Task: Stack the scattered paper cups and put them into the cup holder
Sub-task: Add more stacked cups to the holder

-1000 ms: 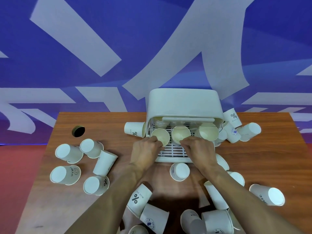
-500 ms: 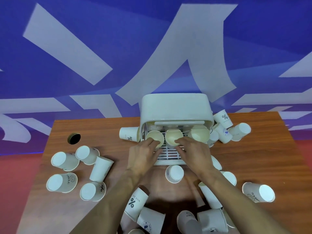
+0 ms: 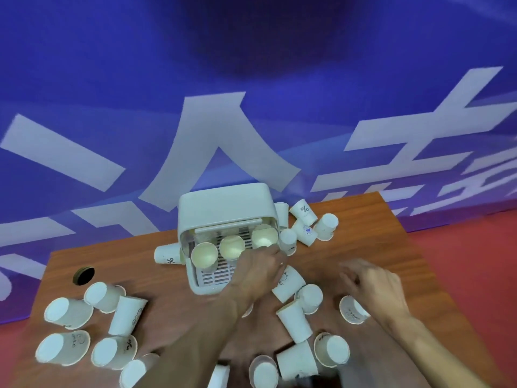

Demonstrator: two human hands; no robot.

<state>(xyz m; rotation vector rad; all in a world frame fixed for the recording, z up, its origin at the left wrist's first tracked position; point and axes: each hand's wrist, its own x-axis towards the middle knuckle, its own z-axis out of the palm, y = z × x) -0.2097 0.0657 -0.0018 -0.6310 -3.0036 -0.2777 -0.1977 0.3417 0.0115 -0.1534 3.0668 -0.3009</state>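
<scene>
Cup holder (image 3: 223, 208) keeps only left hand (image 3: 260, 273) beside it (right hand (image 3: 372, 284) withdrawn).

White cups (image 3: 294, 324), white holder (image 3: 223, 208), brown table (image 3: 391, 242)

Matt white paper cups (image 3: 293, 322) – smooth pale plastic cup holder (image 3: 223, 208) – wood-grain table (image 3: 391, 242), faint sheen

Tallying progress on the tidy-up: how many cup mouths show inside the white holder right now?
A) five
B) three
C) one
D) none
B: three open cup mouths sit side by side on the slatted tray of the cup holder, under its lid.
</scene>
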